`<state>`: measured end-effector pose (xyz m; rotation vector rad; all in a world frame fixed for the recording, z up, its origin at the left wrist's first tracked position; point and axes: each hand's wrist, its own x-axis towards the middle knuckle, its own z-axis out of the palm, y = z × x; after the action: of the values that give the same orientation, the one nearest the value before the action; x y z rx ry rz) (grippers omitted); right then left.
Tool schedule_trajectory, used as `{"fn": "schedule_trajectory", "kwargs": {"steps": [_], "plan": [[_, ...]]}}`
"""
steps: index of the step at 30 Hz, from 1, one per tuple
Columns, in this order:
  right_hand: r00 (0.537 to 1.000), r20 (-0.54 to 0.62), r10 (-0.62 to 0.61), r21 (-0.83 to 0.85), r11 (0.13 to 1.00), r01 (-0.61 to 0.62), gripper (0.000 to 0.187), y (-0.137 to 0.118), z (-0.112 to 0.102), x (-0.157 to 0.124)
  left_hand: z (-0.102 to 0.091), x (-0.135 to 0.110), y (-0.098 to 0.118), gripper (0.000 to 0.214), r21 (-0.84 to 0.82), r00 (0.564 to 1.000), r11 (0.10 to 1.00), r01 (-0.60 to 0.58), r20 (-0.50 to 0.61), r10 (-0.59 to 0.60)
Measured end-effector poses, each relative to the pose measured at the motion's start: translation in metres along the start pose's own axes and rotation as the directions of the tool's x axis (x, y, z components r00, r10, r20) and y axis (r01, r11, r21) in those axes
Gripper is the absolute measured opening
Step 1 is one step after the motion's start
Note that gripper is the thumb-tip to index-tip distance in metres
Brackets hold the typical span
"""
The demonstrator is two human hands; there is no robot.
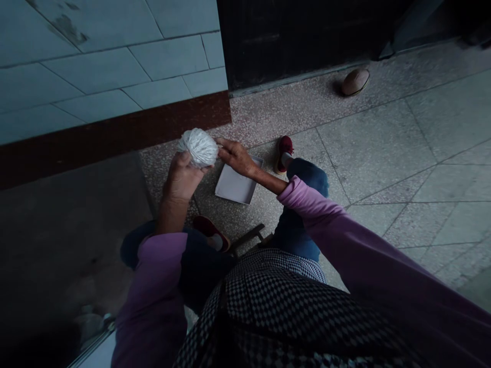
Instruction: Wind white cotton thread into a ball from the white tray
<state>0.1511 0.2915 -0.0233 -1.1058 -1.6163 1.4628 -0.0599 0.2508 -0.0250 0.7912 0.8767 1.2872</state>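
Observation:
A ball of white yarn (198,147) is held up in front of me, with its strands wound round it. My left hand (183,176) is closed round its lower left side, thumb on the near face. At the ball's right edge my right hand (237,157) has its fingers pinched together. What those fingers grip, perhaps an end of the strand, is too small to make out. Below my right hand a shallow white box or lid (236,185) lies on the floor, partly hidden by the hand and wrist.
My red shoes (284,149) stand on the speckled floor on either side of the box. Part of a low stool (249,237) shows between my legs. A tiled wall (115,71) rises ahead, beside a dark doorway (287,41). A rounded brownish object (355,83) sits near the doorway.

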Motion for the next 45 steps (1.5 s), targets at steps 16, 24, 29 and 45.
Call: {"fn": "schedule_trajectory", "kwargs": {"steps": [16, 24, 29, 45], "plan": [[0.939, 0.334, 0.086, -0.7, 0.69, 0.185, 0.032, -0.046, 0.006, -0.031, -0.021, 0.015, -0.014, 0.082, 0.141, 0.969, 0.981, -0.136, -0.188, 0.162], [0.96, 0.223, -0.169, -0.272, 0.935, 0.228, 0.041, -0.055, -0.028, -0.022, -0.021, 0.008, -0.009, 0.06, 0.492, 0.997, 0.869, -0.058, -0.022, 0.08], [0.993, 0.086, -0.077, -0.148, 0.985, 0.089, 0.06, -0.062, -0.043, -0.014, -0.008, -0.009, 0.003, 0.051, 0.441, 0.976, 0.897, -0.011, 0.198, -0.085], [0.982, 0.189, -0.025, -0.269, 0.96, 0.076, 0.035, -0.023, -0.01, -0.009, 0.002, -0.003, 0.018, 0.07, 0.072, 0.999, 0.997, 0.015, 0.03, -0.017]]}}
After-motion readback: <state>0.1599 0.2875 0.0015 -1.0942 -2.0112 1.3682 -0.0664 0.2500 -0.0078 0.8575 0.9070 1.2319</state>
